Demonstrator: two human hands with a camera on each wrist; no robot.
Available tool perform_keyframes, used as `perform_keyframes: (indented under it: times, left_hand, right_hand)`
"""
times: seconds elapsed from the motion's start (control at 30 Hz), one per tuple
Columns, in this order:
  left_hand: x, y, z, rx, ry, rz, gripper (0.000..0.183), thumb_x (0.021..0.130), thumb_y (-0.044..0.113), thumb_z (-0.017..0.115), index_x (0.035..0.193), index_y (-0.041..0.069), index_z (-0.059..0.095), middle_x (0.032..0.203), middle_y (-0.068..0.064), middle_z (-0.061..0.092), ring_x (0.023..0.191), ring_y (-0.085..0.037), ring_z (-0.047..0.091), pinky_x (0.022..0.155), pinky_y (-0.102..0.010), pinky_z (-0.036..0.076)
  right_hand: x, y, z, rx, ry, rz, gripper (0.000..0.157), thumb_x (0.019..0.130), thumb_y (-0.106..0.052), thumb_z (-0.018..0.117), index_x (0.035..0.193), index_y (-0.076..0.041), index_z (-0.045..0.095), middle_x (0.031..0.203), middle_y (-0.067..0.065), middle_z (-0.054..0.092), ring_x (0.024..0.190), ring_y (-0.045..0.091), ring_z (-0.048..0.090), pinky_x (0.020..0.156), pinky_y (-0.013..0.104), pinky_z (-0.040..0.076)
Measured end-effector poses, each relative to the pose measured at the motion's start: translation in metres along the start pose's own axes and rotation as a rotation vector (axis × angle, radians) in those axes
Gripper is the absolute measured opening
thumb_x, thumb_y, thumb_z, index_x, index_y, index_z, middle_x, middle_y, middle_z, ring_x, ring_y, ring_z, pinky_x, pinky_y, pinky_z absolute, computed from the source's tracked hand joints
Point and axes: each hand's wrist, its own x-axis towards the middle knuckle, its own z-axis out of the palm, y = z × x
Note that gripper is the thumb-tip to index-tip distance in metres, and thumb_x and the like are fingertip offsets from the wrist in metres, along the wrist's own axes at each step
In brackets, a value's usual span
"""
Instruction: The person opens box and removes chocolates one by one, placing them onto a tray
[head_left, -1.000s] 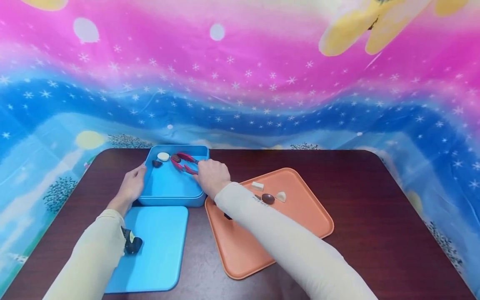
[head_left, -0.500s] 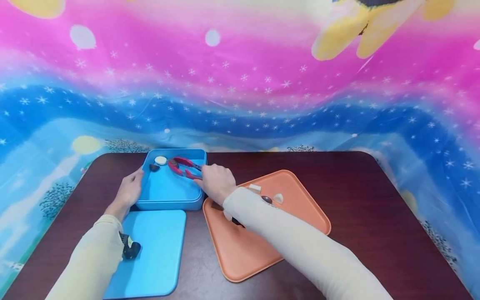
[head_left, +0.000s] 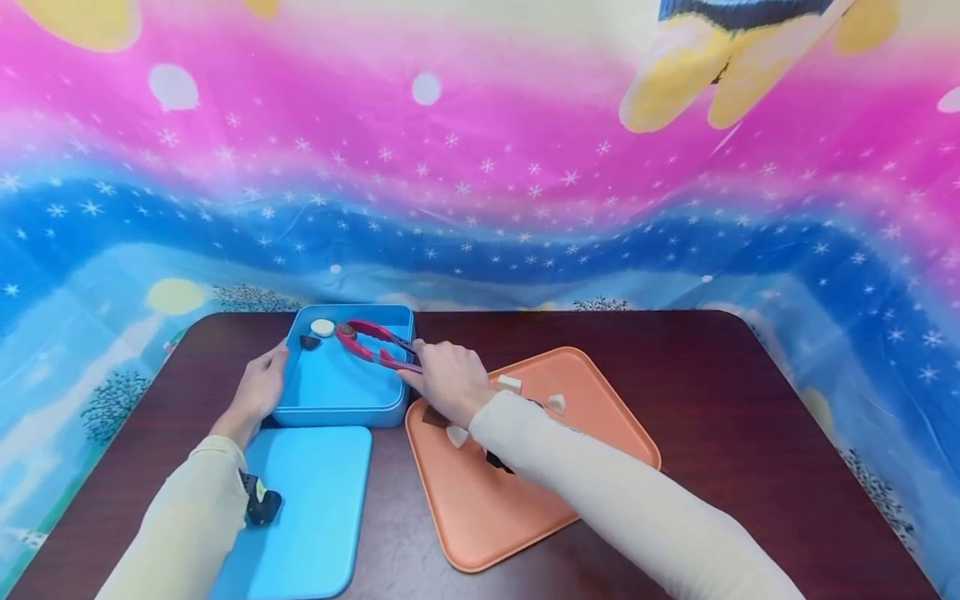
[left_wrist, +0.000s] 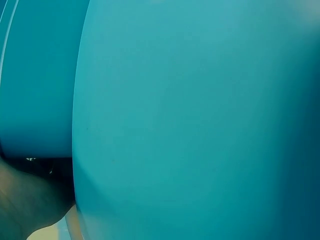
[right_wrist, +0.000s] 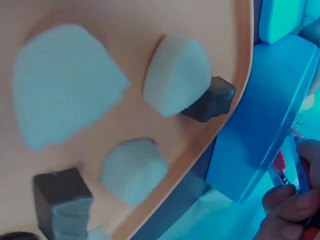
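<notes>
In the head view, my right hand (head_left: 453,379) grips a pair of red tongs (head_left: 377,330) over the blue box (head_left: 337,410). A brown round piece (head_left: 346,330) shows right at their tips, near the far left inside the box. Beside it lie a white oval piece (head_left: 322,327) and a dark piece (head_left: 309,342). My left hand (head_left: 262,382) rests against the box's outer left wall, fingers up at the rim. The right wrist view shows the fingers (right_wrist: 285,210) curled round the tongs. Mostly blue plastic fills the left wrist view.
An orange tray (head_left: 480,533) stands right of the box, bearing several white pieces (head_left: 510,383) and brown ones (head_left: 435,417). My right forearm crosses it and hides part. The blue lid (head_left: 315,508) lies flat in front of the box. A patterned cloth (head_left: 480,183) hangs behind the table.
My right hand has moved a little right and nearer, with the tongs. More pieces on the tray's left side now show. The left hand has stayed at the box.
</notes>
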Motion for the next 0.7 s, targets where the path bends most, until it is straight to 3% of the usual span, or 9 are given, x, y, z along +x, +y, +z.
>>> perform_keyframes:
  times: [0.2, 0.57, 0.7]
  left_hand:
    - [0.001, -0.001, 0.0, 0.002, 0.0, 0.006, 0.065, 0.109, 0.047, 0.009, 0.162, 0.01, 0.002, 0.17, -0.019, 0.0, 0.156, -0.048, 0.0, 0.124, -0.068, 0.01]
    - [0.001, -0.004, -0.001, -0.001, 0.001, -0.003, 0.064, 0.109, 0.047, 0.009, 0.162, 0.011, 0.002, 0.17, -0.018, 0.001, 0.156, -0.047, 0.0, 0.124, -0.069, 0.01]
    - [0.002, -0.002, 0.001, -0.005, 0.005, -0.006, 0.065, 0.109, 0.048, 0.01, 0.162, 0.012, 0.002, 0.17, -0.018, 0.001, 0.156, -0.047, 0.0, 0.124, -0.069, 0.01]
  right_hand:
    - [-0.006, 0.005, -0.003, 0.01, 0.009, 0.015, 0.058, 0.097, -0.054, 0.062, 0.142, -0.017, 0.06, 0.059, -0.002, 0.055, 0.05, 0.012, 0.053, 0.04, 0.023, 0.039]
    - [-0.019, 0.013, -0.006, 0.012, 0.012, -0.034, 0.053, 0.097, -0.054, 0.061, 0.136, -0.019, 0.062, 0.076, -0.003, 0.066, 0.063, 0.01, 0.058, 0.048, 0.021, 0.047]
    - [-0.025, 0.018, -0.009, 0.027, 0.027, -0.015, 0.053, 0.096, -0.052, 0.064, 0.138, -0.02, 0.062, 0.081, -0.002, 0.069, 0.065, 0.011, 0.059, 0.048, 0.022, 0.048]
